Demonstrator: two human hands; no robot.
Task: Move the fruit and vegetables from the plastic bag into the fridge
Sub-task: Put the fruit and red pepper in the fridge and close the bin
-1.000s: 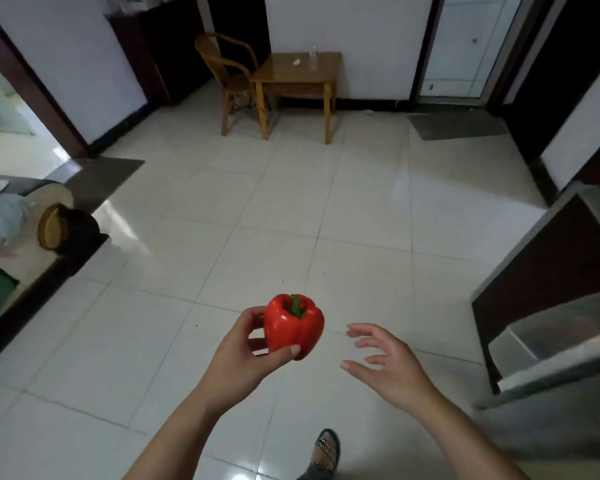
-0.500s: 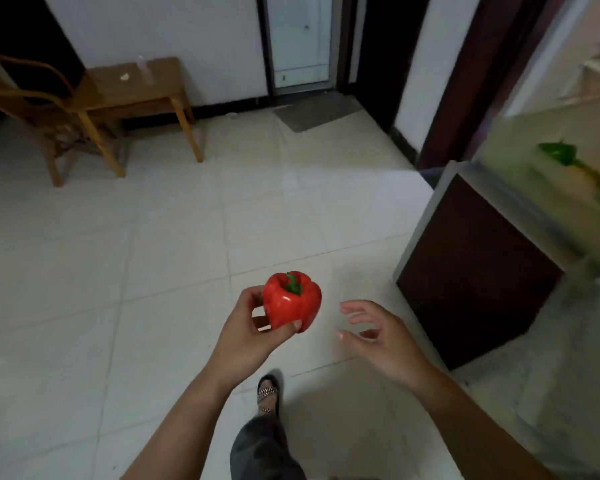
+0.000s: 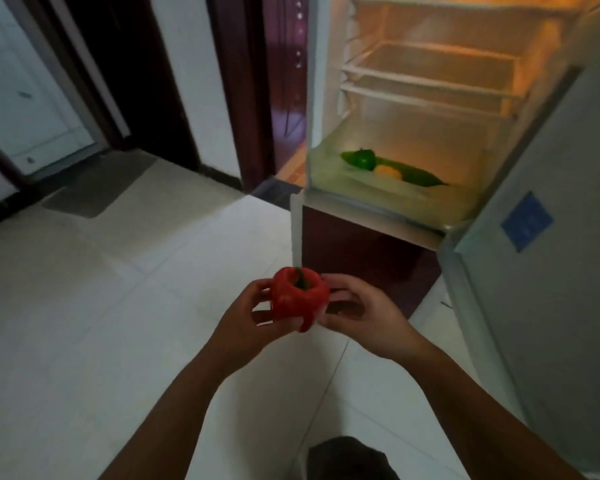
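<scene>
Pale floor tiles ran off to the far left of the grip, where a grey mat lay before a white door, leaving broad open room on that side. At centre, a person's left hand curled its fingers round a red pepper, stem up, while the right hand closed on its other side, thumb near the top. Motion blur softened the fingertips. Held between both hands, the pepper looked to be steadied or passed across for the reach ahead.

Directly beyond the grip sat the dark lower compartment door, closed. Up and to the right, well apart from the hands, the fridge stood open and lit. Its bottom tray carried a green pepper, a yellow item and a long green vegetable, all touching. Free space lay on the tray just behind its front lip. At far right the swung-out fridge door, bearing a blue sticker, walled off that flank, so the likeliest path ran up and forward over the lip.
</scene>
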